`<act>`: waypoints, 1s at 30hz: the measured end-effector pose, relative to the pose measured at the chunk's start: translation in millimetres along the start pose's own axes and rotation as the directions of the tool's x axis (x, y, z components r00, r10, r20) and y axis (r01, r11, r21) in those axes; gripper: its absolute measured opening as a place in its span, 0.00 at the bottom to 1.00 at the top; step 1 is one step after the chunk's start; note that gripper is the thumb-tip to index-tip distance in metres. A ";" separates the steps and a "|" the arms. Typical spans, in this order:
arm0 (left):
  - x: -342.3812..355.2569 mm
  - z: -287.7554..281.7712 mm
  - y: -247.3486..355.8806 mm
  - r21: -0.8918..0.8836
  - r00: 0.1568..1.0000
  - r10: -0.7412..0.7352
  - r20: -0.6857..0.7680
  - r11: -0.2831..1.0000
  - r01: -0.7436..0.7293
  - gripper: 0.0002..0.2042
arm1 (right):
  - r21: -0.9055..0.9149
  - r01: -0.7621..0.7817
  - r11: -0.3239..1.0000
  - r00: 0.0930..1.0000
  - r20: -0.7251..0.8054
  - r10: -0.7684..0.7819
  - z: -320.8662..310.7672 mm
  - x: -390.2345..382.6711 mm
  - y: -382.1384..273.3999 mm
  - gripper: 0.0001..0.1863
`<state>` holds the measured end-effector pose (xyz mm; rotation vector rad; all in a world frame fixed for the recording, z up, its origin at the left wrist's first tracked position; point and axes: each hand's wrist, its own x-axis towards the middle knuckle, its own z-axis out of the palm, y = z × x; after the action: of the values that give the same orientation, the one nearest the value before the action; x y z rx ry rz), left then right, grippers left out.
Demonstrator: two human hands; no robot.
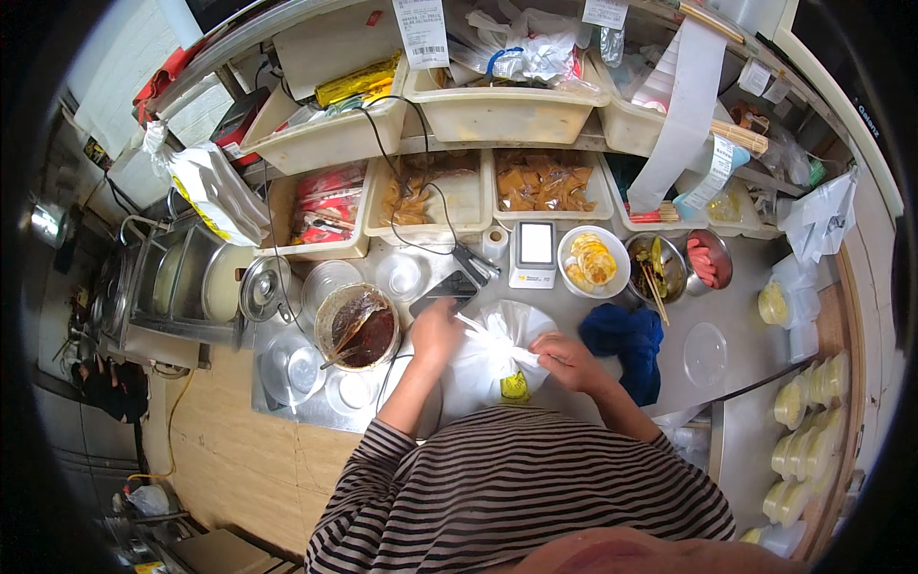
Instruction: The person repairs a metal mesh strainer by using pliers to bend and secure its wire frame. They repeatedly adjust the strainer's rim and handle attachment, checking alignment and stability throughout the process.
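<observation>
Currently both hands are on a white plastic bag [469,385] on the counter [684,314], centred just in front of the torso. Right hand [566,362]: bent at the wrist, thumb and fingertips pinching the bag's gathered neck from the right. Left hand [436,335]: blurred, fingers curled at the left of the neck, a white strip running from it toward the neck; can't tell how firmly it grips. Forearms angle inward from striped sleeves, elbows out. Bag's loose top flares away from the person, yellow print faces the person; gathered neck runs roughly left-right between the hands, long axis of the body unclear. Black phone [446,291] just beyond left hand; pot of dark sauce [359,327] farther left. Blue cloth [626,346] right of right hand. Beyond the bag: white-screened device [534,256], bowl of yellow slices [591,261].
</observation>
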<state>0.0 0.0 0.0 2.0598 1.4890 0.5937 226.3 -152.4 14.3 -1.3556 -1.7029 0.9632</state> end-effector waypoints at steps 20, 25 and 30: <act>35.4 28.8 -11.7 -0.098 0.992 -0.116 0.057 0.988 0.121 0.06 | -0.134 0.092 0.987 0.987 0.140 -0.073 7.8 -35.9 23.1 0.12; 32.1 40.8 -24.5 -0.115 0.991 -0.123 0.048 0.985 0.128 0.07 | -0.154 0.057 0.986 0.995 0.087 -0.044 11.8 -54.1 27.0 0.10; 30.4 47.9 -38.1 -0.096 0.988 -0.145 0.045 0.984 0.149 0.07 | -0.104 0.054 0.993 0.995 0.090 -0.045 12.7 -64.2 30.3 0.14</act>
<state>11.4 31.2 -59.8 1.8575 1.5429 0.5561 238.4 -212.0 -24.5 -1.3497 -1.8687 0.9268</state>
